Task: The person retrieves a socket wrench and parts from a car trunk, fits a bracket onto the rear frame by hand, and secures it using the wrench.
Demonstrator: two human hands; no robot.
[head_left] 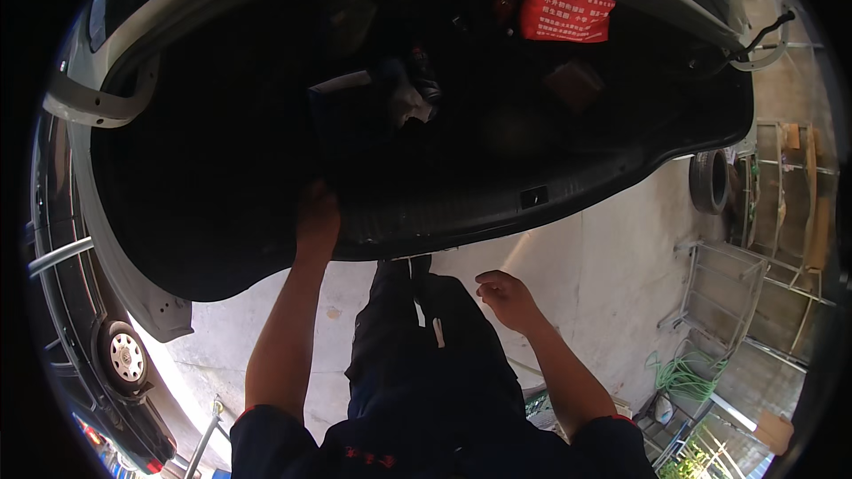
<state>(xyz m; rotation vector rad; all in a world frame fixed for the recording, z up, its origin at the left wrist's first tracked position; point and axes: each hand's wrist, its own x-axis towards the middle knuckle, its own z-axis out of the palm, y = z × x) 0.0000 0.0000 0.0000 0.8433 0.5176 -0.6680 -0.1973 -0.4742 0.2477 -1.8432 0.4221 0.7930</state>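
I stand at the rear of a car with its boot open. My left hand reaches over the sill into the dark boot; shadow hides its fingers. Behind it lie a dark blue box-like thing with a pale edge and a crumpled whitish thing. Outside the boot, my right hand hangs above the floor beside my dark trousers, its fingers loosely bent and apart, with nothing visible in it.
A red printed bag and a brownish block lie deeper in the boot. A tyre, metal racks and a coiled green hose stand along the right. Another dark car is parked at left.
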